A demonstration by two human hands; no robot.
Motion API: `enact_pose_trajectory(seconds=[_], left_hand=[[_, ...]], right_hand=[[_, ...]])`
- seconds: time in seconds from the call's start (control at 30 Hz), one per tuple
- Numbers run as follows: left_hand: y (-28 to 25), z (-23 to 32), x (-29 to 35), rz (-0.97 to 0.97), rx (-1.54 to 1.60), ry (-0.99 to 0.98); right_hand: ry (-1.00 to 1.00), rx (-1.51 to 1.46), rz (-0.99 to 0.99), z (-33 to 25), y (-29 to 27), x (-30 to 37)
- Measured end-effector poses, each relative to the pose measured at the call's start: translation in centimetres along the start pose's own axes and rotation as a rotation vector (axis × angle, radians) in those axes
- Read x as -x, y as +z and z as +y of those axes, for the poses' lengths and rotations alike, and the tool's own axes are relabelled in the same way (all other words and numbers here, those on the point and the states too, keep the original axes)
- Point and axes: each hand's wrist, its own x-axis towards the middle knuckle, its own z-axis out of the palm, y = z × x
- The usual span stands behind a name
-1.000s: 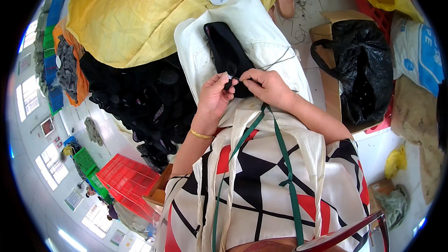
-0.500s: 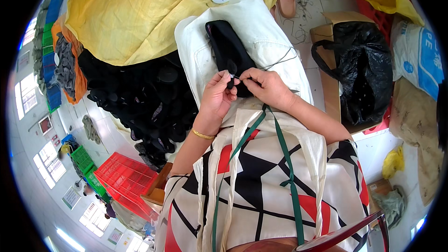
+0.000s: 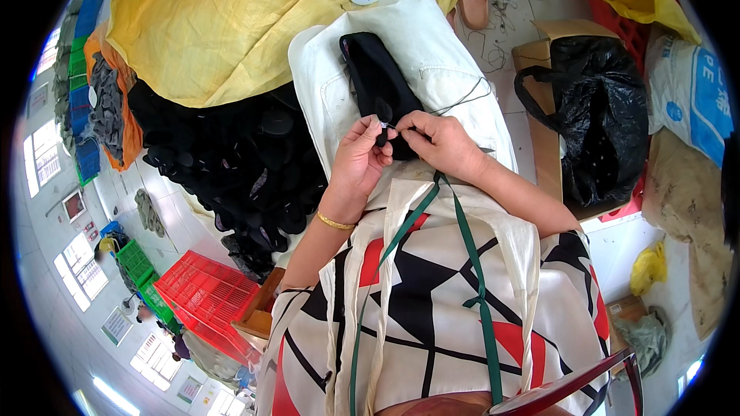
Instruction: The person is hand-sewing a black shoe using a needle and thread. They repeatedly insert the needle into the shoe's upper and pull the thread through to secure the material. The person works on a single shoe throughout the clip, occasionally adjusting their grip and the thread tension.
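A black, shoe-shaped fabric piece lies lengthwise on a white cloth over my lap. At its near end my left hand is closed, with thumb and fingers pinching a small dark piece that has a shiny silvery bit. My right hand meets it from the right, fingertips pinched together just beside the silvery bit. Whatever the right fingertips hold is too small to make out. A thin dark thread crosses the cloth beyond my right hand.
Many black fabric pieces are heaped at left, below a yellow sheet. At right stands a cardboard box containing a black plastic bag. Red crates stand at lower left, and a pink slipper lies on the far floor.
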Motion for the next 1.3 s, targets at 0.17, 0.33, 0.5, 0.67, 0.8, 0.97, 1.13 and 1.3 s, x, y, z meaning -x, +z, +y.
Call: enact_pose_trajectory(seconds=[0.17,0.33,0.5,0.67,0.8,0.97,1.13,1.3], left_hand=[[0.0,-0.1,0.0,0.001,0.011,0.002],[-0.1,-0.1,-0.1,-0.003,0.016,0.001],[-0.3,-0.2,-0.2,-0.023,0.01,0.009],[0.3,-0.1,0.3,-0.007,-0.037,0.051],[0.8,0.3,0.7,0.003,-0.054,0.055],[0.7,0.1,0.7,-0.011,-0.142,0.092],[1.0,0.2,0.9,0.015,-0.224,0.092],[0.6,0.1,0.6,-0.012,-0.244,0.089]], right_hand=[[0.007,-0.013,-0.003,-0.2,0.0,0.0],[0.016,-0.012,0.001,0.0,0.0,0.0],[0.031,-0.003,-0.01,0.0,0.0,0.0],[0.012,-0.035,-0.001,0.0,-0.1,-0.2],[0.22,-0.179,-0.116,-0.5,-0.4,-0.2],[0.288,-0.25,-0.161,-0.2,-0.3,-0.3],[0.361,-0.25,-0.175,-0.6,-0.2,-0.4],[0.432,-0.228,-0.174,-1.0,-0.1,-0.6]])
